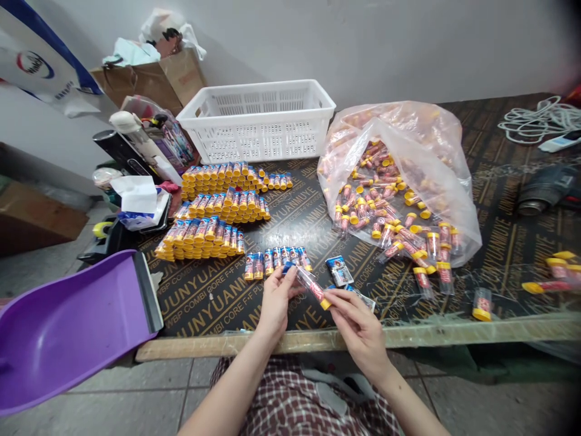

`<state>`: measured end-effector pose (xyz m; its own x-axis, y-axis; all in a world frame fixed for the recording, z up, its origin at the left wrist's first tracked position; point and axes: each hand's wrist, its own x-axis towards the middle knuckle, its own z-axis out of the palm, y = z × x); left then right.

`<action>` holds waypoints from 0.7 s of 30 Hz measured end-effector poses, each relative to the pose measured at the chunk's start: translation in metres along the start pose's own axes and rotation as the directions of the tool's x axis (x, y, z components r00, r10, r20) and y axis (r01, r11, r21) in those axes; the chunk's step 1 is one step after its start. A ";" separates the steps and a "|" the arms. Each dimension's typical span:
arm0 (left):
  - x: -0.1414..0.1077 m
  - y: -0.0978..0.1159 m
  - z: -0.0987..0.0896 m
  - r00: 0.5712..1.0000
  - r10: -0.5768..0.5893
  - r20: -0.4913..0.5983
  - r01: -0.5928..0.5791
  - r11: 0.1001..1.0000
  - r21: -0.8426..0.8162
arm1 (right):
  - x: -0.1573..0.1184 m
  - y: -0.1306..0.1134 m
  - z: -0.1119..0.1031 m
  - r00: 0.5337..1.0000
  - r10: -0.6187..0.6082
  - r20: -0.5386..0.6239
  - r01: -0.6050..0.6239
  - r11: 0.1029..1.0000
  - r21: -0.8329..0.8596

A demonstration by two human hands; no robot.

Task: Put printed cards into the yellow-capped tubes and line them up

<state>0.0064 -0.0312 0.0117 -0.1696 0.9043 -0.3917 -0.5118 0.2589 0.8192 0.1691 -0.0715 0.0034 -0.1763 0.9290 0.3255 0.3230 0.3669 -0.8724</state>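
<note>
Evidently the clear tube [311, 286] is kept slantwise between both hands so that each end is supported; its yellow cap points to four o'clock, its other end to ten. Read from that tube, flat blue sleeves [339, 271] lie at two o'clock, probably for short reach, and a plastic bag [424, 136] spilling unsleeved tubes [387, 235] sits at one. A row of blue-wrapped tubes [277, 260] stands near at ten o'clock, with stacked wrapped tubes [202, 235] beyond, seemingly layered to save room on the surface [200, 306]. The white basket [261, 139] is past these, toward eleven.

The left hand's [273, 303] fingers are pinched nearly together on a bit of blue film [287, 266] at the ten o'clock end; whether it already encircles the tube I cannot tell. The right hand's [358, 324] fingers close lightly on the capped end, thumb opposed.
</note>
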 end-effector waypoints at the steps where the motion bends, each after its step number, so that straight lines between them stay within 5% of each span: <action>1: -0.001 0.001 0.000 0.999 -0.030 0.043 0.031 1.000 -0.007 | 0.001 0.001 0.000 1.000 0.004 0.010 -0.004 1.000 0.017; 9: -0.006 0.013 -0.001 0.974 -0.163 0.155 0.163 0.987 0.014 | 0.003 0.007 0.002 0.998 0.032 0.054 -0.041 0.981 0.191; 14: -0.016 0.009 0.002 0.923 -0.257 0.285 0.221 0.963 0.152 | 0.006 0.009 0.000 0.999 -0.047 -0.028 0.046 0.999 -0.024; 21: -0.027 0.007 0.007 0.878 -0.329 0.348 0.253 0.935 0.246 | 0.015 0.004 -0.010 0.965 -0.131 0.229 0.121 0.991 0.058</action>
<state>0.0134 -0.0517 0.0309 0.3130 0.8265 -0.4679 -0.3143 0.5550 0.7702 0.1773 -0.0555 0.0091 -0.4250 0.8370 0.3447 0.2446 0.4729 -0.8465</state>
